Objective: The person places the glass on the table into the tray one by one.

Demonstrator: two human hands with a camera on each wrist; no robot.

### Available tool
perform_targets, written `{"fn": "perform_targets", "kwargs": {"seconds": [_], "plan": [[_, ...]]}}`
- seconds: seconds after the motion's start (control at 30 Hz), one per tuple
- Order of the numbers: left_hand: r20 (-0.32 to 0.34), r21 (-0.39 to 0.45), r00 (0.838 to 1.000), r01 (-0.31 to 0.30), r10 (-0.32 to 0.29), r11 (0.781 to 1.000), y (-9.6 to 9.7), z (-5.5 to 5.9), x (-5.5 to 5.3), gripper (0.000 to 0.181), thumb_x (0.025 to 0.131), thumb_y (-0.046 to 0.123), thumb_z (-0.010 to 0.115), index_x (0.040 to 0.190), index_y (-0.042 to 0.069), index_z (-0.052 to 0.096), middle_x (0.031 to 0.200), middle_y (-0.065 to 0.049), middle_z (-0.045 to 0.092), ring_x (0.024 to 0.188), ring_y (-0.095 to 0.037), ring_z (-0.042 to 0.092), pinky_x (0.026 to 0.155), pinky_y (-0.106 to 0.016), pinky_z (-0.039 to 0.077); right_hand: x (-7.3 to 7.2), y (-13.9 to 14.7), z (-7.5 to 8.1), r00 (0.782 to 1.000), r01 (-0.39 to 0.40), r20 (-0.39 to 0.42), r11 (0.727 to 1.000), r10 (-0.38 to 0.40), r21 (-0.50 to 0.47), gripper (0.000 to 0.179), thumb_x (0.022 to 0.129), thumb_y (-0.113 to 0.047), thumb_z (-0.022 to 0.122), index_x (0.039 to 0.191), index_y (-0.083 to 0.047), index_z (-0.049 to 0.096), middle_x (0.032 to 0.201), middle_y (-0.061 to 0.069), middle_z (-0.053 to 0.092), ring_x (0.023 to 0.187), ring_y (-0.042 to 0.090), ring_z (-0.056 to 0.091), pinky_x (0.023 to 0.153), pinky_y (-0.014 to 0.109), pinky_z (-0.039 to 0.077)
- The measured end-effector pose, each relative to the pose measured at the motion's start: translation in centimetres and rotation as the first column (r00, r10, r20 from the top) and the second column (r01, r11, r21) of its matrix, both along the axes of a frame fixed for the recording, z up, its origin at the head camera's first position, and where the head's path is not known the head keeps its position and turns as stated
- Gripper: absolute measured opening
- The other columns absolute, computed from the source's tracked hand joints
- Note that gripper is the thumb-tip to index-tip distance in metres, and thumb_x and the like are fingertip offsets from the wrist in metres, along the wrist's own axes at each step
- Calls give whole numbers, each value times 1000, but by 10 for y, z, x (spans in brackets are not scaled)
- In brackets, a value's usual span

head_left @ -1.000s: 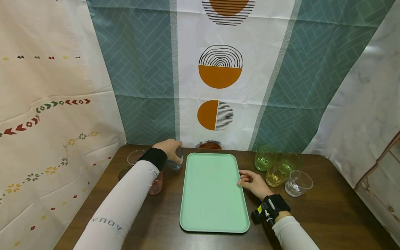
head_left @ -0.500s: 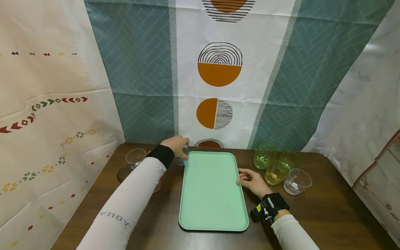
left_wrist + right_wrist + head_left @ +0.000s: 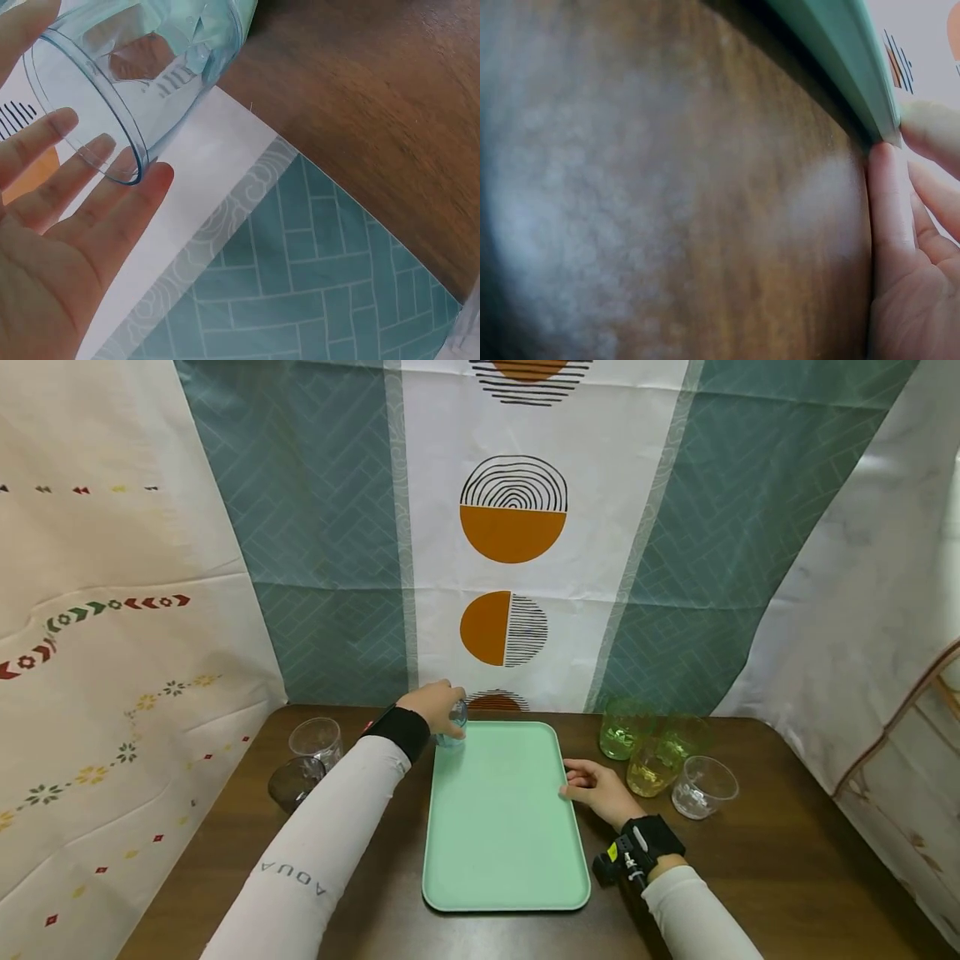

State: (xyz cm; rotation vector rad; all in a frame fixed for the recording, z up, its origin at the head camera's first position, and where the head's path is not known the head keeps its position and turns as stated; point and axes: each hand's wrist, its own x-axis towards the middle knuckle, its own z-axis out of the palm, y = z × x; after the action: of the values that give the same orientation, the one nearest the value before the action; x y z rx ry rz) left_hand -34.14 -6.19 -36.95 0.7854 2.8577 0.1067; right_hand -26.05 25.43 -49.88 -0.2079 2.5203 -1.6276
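Observation:
My left hand (image 3: 433,706) grips a clear bluish glass (image 3: 457,720) over the far left corner of a mint-green tray (image 3: 502,827). In the left wrist view the fingers of this hand (image 3: 52,232) spread around the rim of the tumbler (image 3: 172,82), whose base overlaps the tray. At the tray's right edge, my right hand (image 3: 600,789) pinches the rim between thumb and fingers. The right wrist view shows that hand's thumb and fingers right at the green rim (image 3: 877,82), with the other fingers folded beside it.
Left of the tray stand a clear glass (image 3: 317,739) and a dark glass (image 3: 292,781), partly behind the left sleeve (image 3: 322,852). On the right, a green glass (image 3: 619,731), a yellow glass (image 3: 649,774) and a clear glass (image 3: 703,789) cluster together. A patterned curtain (image 3: 330,635) hangs behind the table.
My left hand has carried the bluish glass rightward, from beside the tray to over its far left corner. The right hand has stayed on the tray's edge, and the head view has shifted slightly.

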Motion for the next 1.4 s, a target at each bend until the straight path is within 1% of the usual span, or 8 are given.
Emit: {"fn": "perform_targets", "kwargs": {"seconds": [0.1,0.2,0.37,0.5,0.63,0.93,1.2,1.4], "plan": [[-5,6,1000,-1,1,1000,-1,-5,-3,71,81,38,74,137,4,47,126,-19,55,108,-32,57,95,-43,51,1,-4,3,1000,-8,4,1000,8,1,55,86,-12,70,135,2,49,109,18,59,93,21,58,74,24,51],[-13,7,1000,-2,2,1000,-1,-8,-5,70,81,38,74,137,5,48,126,-19,55,107,-32,58,94,-43,51,5,-8,11,1000,-16,2,1000,16,-1,54,86,-8,69,135,5,48,109,20,59,93,24,58,75,26,52],[-22,13,1000,18,-18,1000,5,-8,-7,70,82,38,73,137,4,48,126,-19,54,106,-32,58,94,-42,51,14,-12,28,1000,-18,-2,1000,18,8,53,87,-4,66,134,9,47,109,24,58,93,26,58,75,26,52],[-11,12,999,30,-30,999,10,-8,-8,72,83,38,72,139,3,46,127,-20,54,108,-31,58,96,-41,50,17,-11,33,1000,-16,-2,1000,16,14,52,88,-3,66,134,9,46,110,26,58,94,26,58,74,23,52],[-2,10,1000,17,-17,1000,13,-10,-8,73,83,39,72,140,4,44,130,-19,53,110,-31,57,97,-41,50,14,-8,27,1000,-11,-6,1000,11,7,53,87,-4,67,135,8,47,109,24,59,94,27,59,75,25,52],[-22,17,1000,6,-6,1000,14,-17,-7,73,81,39,74,139,5,46,130,-20,53,108,-33,58,95,-42,51,-2,0,-2,1000,24,7,1000,-24,5,55,85,-12,71,135,0,50,110,17,60,93,21,58,75,26,51],[-18,11,1000,-4,4,1000,14,-21,-5,72,82,38,73,141,7,45,132,-20,52,110,-33,57,96,-43,51,-5,2,-4,1000,2,9,1000,-2,-13,56,86,-9,70,135,5,48,109,20,59,92,23,58,74,30,51],[-4,43,1000,-11,11,999,14,-20,-5,70,83,36,73,141,10,45,133,-19,52,112,-32,56,97,-43,50,-3,1,-3,1000,19,7,1000,-19,3,57,85,-14,71,136,0,50,111,17,59,93,21,58,76,29,51]]}}
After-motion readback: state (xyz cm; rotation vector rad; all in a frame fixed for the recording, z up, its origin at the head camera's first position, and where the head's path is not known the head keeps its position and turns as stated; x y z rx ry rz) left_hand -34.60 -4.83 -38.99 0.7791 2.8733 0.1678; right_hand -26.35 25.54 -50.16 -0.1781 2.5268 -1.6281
